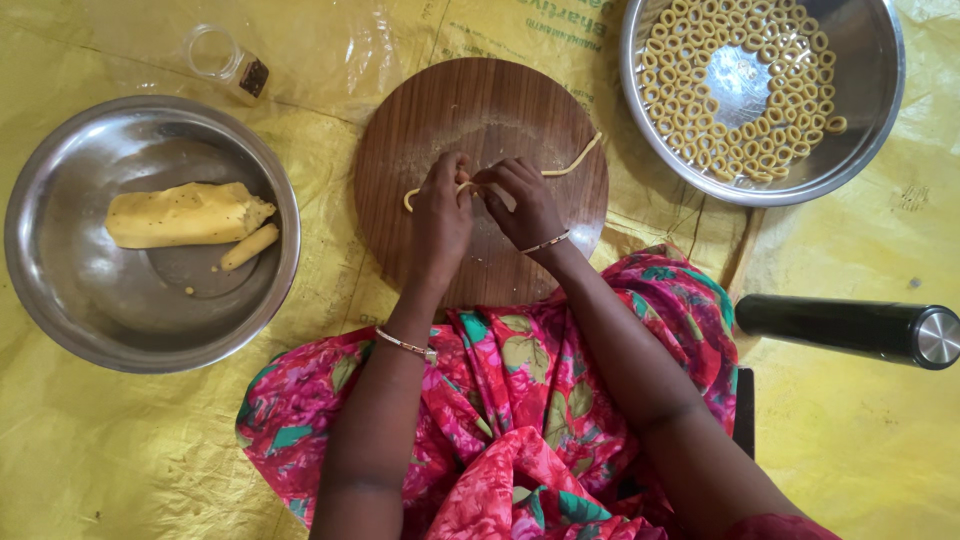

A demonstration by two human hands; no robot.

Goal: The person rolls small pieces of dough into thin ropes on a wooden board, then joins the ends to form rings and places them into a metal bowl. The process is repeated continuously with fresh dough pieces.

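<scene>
Round brown wood-grain board [480, 120] at centre, bearing a pale yellow dough strand [572, 160]. Left of the board: silver steel bowl [60, 300] with a yellow dough lump [185, 214]. Right of it: silver bowl [870, 100] of pale yellow rings [700, 120]. Beneath the board: yellow plastic sheet [120, 460]. Below the board: pink floral cloth [510, 400] with green leaves; black cylinder [840, 325].

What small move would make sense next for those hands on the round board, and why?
Probably pinch a short piece off the dough rope and curl it closed. Both the left hand and right hand grip the rope on the wooden board, and the steel bowl already holds many small rings.
</scene>
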